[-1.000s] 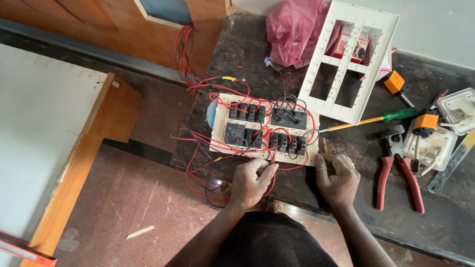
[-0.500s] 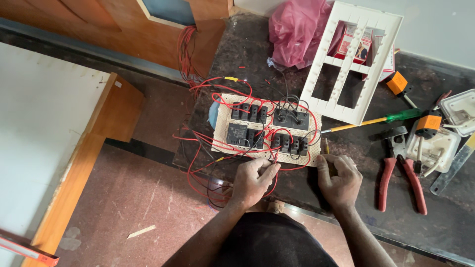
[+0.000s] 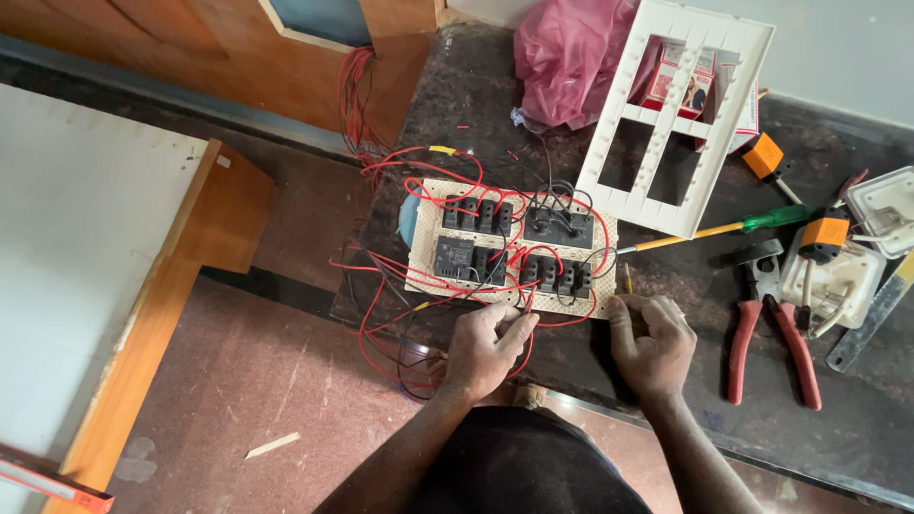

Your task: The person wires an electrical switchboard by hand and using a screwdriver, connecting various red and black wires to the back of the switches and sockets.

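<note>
The switchboard lies on the desk. At its near edge, the left hand pinches a red wire; the right hand curls closed at its corner. Pliers and a screwdriver lie right of it, a white frame behind.

— What colour is the board by the hands?

— Cream, dotted all over with small holes, carrying black switch blocks. Red wires loop over it, a few black wires among them, and one wire bears a yellow sleeve.

— And the tabletop?

— Dark, mottled brown-black stone.

— The tools?

— The pliers have red handles. The screwdriver has a green handle and a yellow shaft. Two small orange blocks sit near it.

— Anything else?

— A white grid frame, a pink plastic bag, orange-brown wood panels and a speckled reddish floor.
</note>
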